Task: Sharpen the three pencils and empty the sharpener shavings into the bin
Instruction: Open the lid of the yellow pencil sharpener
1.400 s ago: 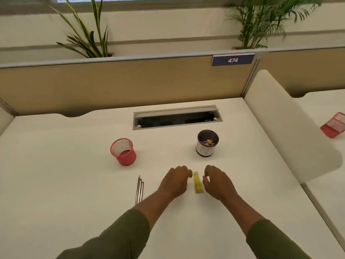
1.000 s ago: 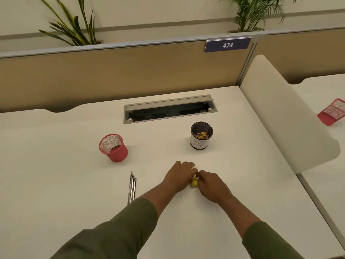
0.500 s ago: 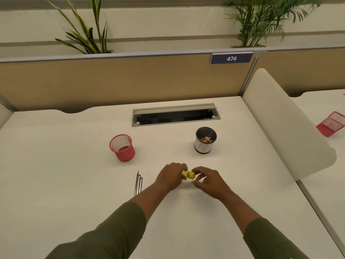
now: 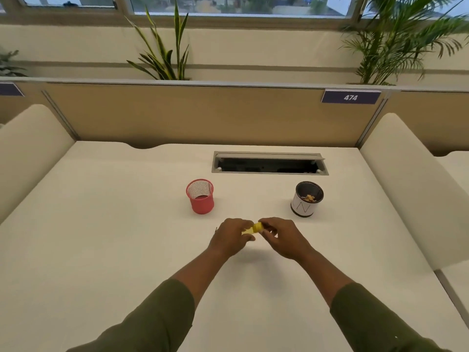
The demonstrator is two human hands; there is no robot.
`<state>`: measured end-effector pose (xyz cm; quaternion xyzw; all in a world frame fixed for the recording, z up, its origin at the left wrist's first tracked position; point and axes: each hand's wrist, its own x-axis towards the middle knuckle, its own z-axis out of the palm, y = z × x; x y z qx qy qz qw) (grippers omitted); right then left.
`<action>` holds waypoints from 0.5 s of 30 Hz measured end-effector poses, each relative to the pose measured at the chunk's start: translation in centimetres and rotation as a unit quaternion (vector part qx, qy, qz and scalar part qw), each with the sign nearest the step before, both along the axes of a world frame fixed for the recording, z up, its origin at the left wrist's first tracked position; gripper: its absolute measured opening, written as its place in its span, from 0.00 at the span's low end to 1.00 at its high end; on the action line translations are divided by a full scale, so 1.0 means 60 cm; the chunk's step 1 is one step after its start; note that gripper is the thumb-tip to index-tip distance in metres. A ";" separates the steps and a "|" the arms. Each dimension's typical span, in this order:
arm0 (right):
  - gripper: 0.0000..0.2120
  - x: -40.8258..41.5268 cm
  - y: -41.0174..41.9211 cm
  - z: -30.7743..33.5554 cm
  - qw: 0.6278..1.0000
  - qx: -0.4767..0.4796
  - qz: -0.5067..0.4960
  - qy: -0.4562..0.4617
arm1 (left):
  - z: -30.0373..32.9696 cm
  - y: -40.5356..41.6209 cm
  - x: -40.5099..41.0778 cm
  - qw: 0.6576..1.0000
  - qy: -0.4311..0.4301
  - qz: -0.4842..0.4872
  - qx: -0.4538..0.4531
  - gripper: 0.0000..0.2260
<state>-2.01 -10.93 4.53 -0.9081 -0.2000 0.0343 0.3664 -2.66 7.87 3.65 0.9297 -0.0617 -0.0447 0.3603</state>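
A small yellow sharpener (image 4: 254, 228) is held just above the white desk (image 4: 101, 250) between both hands. My left hand (image 4: 229, 238) grips its left end and my right hand (image 4: 283, 237) pinches its right end. The pencils lie on the desk behind my left hand; only a dark tip (image 4: 216, 228) shows beside the wrist. A small white bin with a dark rim (image 4: 306, 199), holding a few shavings, stands to the right beyond my hands.
A red mesh cup (image 4: 200, 196) stands left of the bin. A cable tray opening (image 4: 270, 164) lies further back. Padded dividers (image 4: 411, 184) flank the desk and a tan partition (image 4: 177, 115) closes the far side.
Both hands closed on the sharpener lying on the desk and lifted it slightly. The camera view shifted, so my left arm now hides most of the pencils.
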 end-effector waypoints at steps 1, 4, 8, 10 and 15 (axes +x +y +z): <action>0.11 0.001 0.008 0.003 1.000 0.002 0.004 -0.001 | 0.002 0.006 -0.003 1.000 0.001 0.009 -0.003 0.16; 0.12 0.002 0.030 0.008 1.000 0.005 0.013 -0.001 | 0.004 0.023 -0.011 0.999 -0.004 0.038 -0.010 0.16; 0.13 0.007 0.056 0.013 0.999 0.026 -0.001 0.019 | 0.008 0.048 -0.024 0.998 -0.018 0.058 -0.018 0.13; 0.13 0.011 0.070 0.012 0.999 0.029 -0.016 0.035 | 0.012 0.059 -0.030 0.998 -0.021 0.062 -0.017 0.12; 0.14 0.016 0.107 0.006 0.996 0.055 -0.033 0.068 | 0.012 0.085 -0.036 0.995 0.005 0.086 -0.057 0.14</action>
